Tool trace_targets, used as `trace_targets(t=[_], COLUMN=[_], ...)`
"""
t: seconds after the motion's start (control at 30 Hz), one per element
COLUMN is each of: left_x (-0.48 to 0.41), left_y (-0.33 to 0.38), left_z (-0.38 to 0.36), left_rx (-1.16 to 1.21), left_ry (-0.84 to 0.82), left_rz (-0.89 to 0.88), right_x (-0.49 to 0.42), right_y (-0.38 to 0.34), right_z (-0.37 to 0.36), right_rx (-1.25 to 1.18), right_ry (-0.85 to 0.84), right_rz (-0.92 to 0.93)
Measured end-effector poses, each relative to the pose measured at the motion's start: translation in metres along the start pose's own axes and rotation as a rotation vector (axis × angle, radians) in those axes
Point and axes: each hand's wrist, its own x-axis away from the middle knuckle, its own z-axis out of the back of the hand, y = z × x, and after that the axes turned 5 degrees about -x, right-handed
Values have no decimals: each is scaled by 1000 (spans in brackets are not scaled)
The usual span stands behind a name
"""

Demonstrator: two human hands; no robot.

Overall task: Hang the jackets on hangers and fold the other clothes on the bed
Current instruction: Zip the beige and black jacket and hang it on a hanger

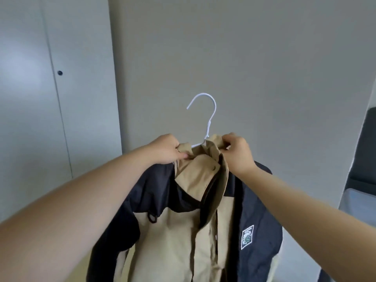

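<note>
Nearly done with one garment, a person holds a tan-and-navy jacket (183, 231) up before a pale grey wall (264, 58). A wardrobe door (30, 78) with a small dark knob (59, 73) stands off at nine o'clock. The jacket fills the frame from centre down to six o'clock. Its tan collar (195, 169) sits over a white wire hanger (207, 127), whose hook rises free at twelve o'clock above both hands. No rail and no bed are in view.

The step in hand appears to be seating the collar and shoulders squarely on the hanger. Done well, that likely means drawing each collar flap outward by the same amount. The hook should stay centred at the neck, and the garment's weight should stay supported until the hook finds a rail. A smooth shell fabric like this may slide off one arm if left lopsided.

At ten o'clock from the collar, the left hand (168, 149) has its fingers curled close together, thumb and forefinger pinching the left flap. Whether it also grips the hanger's arm underneath cannot be told. At two o'clock, the right hand (238, 153) has its fingers bent and bunched. Its fingertips pinch the top edge of the right flap, just beside the hanger's neck. Neither hand is spread.
</note>
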Motion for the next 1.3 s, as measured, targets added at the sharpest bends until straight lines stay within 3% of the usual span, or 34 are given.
trace_targets(t=[0.13,0.17,0.23,0.27,0.33,0.4,0.47,0.57,0.6,0.67,0.73,0.8,0.83,0.9,0.97,1.0,1.07,1.1,1.13,1.23,1.3], left_x=[-6,-6,-6,-7,-6,-6,-4,-1,0,2,5,8,9,11,12,12,13,14,15,17,17], left_y=[-6,-5,-3,-3,-4,-8,-19,-43,-50,-56,-54,-49,-46,-39,-32,-28,-25,-25,-25,-24,-21], left_z=[-26,-30,-36,-37,-38,-34,-25,-10,-8,-12,-22,-31,-33,-33,-30,-30,-33,-37,-43,-62,-70], left_rx=[99,112,133,144,144,163,226,337,357,347,297,254,243,255,283,284,278,282,298,434,520], left_ry=[229,237,245,248,259,266,287,316,348,393,397,426,463,560,599,569,469,437,416,311,223], left_rz=[84,79,61,50,30,15,3,57,99,166,203,216,212,203,167,139,119,132,148,178,208], right_x=[-14,-17,-14,-11,-6,-5,-4,17,31,61,72,68,64,60,65,67,72,73,73,76,73], right_y=[-14,-16,-21,-20,-14,-6,4,37,49,70,74,63,54,35,25,23,28,29,30,16,5], right_z=[14,19,23,22,22,31,39,38,30,13,1,0,-1,0,3,5,10,16,18,15,2], right_rx=[-21,-6,266,403,473,300,35,-359,-376,-264,-205,-341,-436,-523,-346,-129,420,580,648,441,373], right_ry=[38,-29,-328,-460,-535,-440,-217,220,236,-30,-321,-418,-362,-64,174,181,14,-1,47,211,-4], right_rz=[-156,-235,-303,-265,-129,-64,-24,-313,-444,-631,-677,-620,-562,-406,-218,-128,-26,22,108,295,161])
